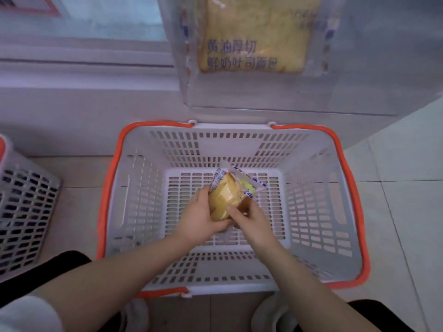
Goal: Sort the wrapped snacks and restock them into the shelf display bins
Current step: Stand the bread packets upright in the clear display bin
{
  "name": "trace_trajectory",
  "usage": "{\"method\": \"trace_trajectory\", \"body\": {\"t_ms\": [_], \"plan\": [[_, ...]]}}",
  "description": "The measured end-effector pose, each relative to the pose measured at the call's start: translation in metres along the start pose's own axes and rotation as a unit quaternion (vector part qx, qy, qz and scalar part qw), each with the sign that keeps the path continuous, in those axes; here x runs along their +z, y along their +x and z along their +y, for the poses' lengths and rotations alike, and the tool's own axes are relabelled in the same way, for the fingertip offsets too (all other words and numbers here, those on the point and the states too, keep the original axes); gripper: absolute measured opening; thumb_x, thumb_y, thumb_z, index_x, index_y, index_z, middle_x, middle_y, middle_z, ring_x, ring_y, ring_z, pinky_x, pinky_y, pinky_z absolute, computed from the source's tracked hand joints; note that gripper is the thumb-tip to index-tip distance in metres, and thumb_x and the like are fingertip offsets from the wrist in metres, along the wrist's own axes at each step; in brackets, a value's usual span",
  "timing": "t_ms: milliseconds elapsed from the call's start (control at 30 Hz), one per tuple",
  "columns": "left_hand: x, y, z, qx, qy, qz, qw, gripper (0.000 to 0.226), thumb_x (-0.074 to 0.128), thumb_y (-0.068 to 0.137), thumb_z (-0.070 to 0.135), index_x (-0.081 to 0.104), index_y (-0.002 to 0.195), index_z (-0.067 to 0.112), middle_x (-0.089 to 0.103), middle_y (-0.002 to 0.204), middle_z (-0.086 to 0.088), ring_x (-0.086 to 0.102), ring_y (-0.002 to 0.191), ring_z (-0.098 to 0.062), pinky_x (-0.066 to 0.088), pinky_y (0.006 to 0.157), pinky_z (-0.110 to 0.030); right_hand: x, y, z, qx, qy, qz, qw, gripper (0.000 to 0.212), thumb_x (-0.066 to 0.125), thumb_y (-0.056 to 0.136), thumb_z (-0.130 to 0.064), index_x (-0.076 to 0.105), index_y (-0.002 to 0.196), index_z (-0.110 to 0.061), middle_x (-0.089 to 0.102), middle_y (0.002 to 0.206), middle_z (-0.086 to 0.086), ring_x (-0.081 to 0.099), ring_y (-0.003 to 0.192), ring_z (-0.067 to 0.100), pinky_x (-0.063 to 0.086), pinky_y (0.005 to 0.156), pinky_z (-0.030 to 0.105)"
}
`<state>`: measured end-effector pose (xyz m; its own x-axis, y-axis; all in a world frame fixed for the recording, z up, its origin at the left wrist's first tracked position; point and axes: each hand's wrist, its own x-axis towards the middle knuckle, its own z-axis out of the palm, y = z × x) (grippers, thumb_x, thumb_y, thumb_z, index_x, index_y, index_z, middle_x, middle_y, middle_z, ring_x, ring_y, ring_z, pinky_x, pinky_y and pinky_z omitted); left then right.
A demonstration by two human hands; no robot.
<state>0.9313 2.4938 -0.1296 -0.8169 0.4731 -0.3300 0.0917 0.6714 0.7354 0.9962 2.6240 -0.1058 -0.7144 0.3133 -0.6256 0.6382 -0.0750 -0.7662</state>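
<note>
While both hands were lowered into the white basket (311,212) with the orange rim, a wrapped slice of cake (221,201) was held between them just above the basket floor. The left hand (203,214) was curled under and round the near, lower end of the cake, so that the cake was cupped in the palm with the thumb along its left edge. The right hand (249,219) was pinching the right side of the clear wrapper with thumb and fingertips, touching the cake just beside the left hand. A second wrapped snack (249,185), with something greenish inside, was seen just beyond the hands, partly hidden behind the cake; whether it was lying on the basket floor or was lifted along with the cake could not be told.

Well beyond the hands, above the basket, a clear display bin (359,68) holding a packet of sliced bread (254,34) was seen on the shelf front. To the far left of the left hand a second basket (26,207) was standing on the tiled floor (395,188).

The step in hand was judged to be the picking up of the cake for sorting. It would be done well if the soft cake were supported from beneath rather than squeezed, if the wrapper were gripped at its seam, and if the kind were checked against the bin before it was carried up.
</note>
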Motion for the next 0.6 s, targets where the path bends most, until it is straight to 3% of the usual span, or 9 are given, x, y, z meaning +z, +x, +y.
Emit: {"method": "trace_trajectory", "body": {"t_ms": [100, 233, 300, 400, 500, 600], "plan": [[-0.021, -0.012, 0.014, 0.011, -0.071, -0.037, 0.997, 0.093, 0.073, 0.071, 0.045, 0.022, 0.143, 0.016, 0.044, 0.136, 0.000, 0.051, 0.110, -0.007, 0.044, 0.089, -0.017, 0.002, -0.009, -0.010, -0.037, 0.002, 0.042, 0.998, 0.018, 0.064, 0.085, -0.025, 0.060, 0.103, -0.023, 0.068, 0.098, -0.003, 0.065, 0.091, 0.013, 0.053, 0.080, 0.032], [-0.057, -0.023, 0.032, 0.094, -0.002, 0.102, 0.990, 0.063, 0.057, 0.089, 0.033, 0.031, 0.141, 0.009, 0.030, 0.145, -0.006, 0.033, 0.133, -0.017, 0.025, 0.111, -0.028, -0.016, -0.023, -0.025, -0.135, -0.142, 0.033, 0.980, 0.015, 0.065, 0.084, -0.023, 0.057, 0.094, -0.029, 0.063, 0.085, -0.014, 0.061, 0.080, 0.004, 0.048, 0.066, 0.018], [-0.079, -0.026, 0.046, 0.150, 0.034, 0.137, 0.978, 0.053, 0.057, 0.090, 0.028, 0.040, 0.137, 0.010, 0.036, 0.143, -0.005, 0.031, 0.133, -0.017, 0.018, 0.108, -0.021, -0.025, -0.033, -0.034, -0.177, -0.256, -0.001, 0.950, 0.013, 0.065, 0.081, -0.021, 0.058, 0.092, -0.023, 0.061, 0.080, -0.012, 0.059, 0.074, 0.007, 0.046, 0.064, 0.020], [-0.107, -0.033, 0.067, 0.228, 0.074, 0.058, 0.969, 0.041, 0.060, 0.088, 0.029, 0.055, 0.127, 0.015, 0.053, 0.132, -0.001, 0.044, 0.123, -0.011, 0.025, 0.102, -0.018, -0.034, -0.050, -0.053, -0.225, -0.366, -0.060, 0.901, 0.010, 0.065, 0.078, -0.022, 0.059, 0.086, -0.024, 0.061, 0.082, -0.004, 0.057, 0.077, 0.015, 0.047, 0.070, 0.033], [-0.125, -0.045, 0.083, 0.264, 0.075, -0.046, 0.960, 0.034, 0.067, 0.084, 0.025, 0.064, 0.114, 0.012, 0.064, 0.114, -0.002, 0.056, 0.103, -0.009, 0.042, 0.092, -0.022, -0.036, -0.072, -0.078, -0.260, -0.401, -0.084, 0.874, 0.017, 0.065, 0.077, -0.022, 0.053, 0.078, -0.033, 0.059, 0.078, -0.008, 0.055, 0.073, 0.011, 0.046, 0.067, 0.033], [-0.132, -0.059, 0.094, 0.286, 0.069, -0.024, 0.955, 0.028, 0.070, 0.081, 0.020, 0.066, 0.107, 0.010, 0.065, 0.102, 0.002, 0.057, 0.093, -0.008, 0.043, 0.084, -0.019, -0.037, -0.091, -0.097, -0.288, -0.410, -0.071, 0.863, 0.021, 0.066, 0.077, -0.021, 0.050, 0.079, -0.035, 0.055, 0.078, -0.012, 0.054, 0.077, 0.014, 0.046, 0.070, 0.032]]}}
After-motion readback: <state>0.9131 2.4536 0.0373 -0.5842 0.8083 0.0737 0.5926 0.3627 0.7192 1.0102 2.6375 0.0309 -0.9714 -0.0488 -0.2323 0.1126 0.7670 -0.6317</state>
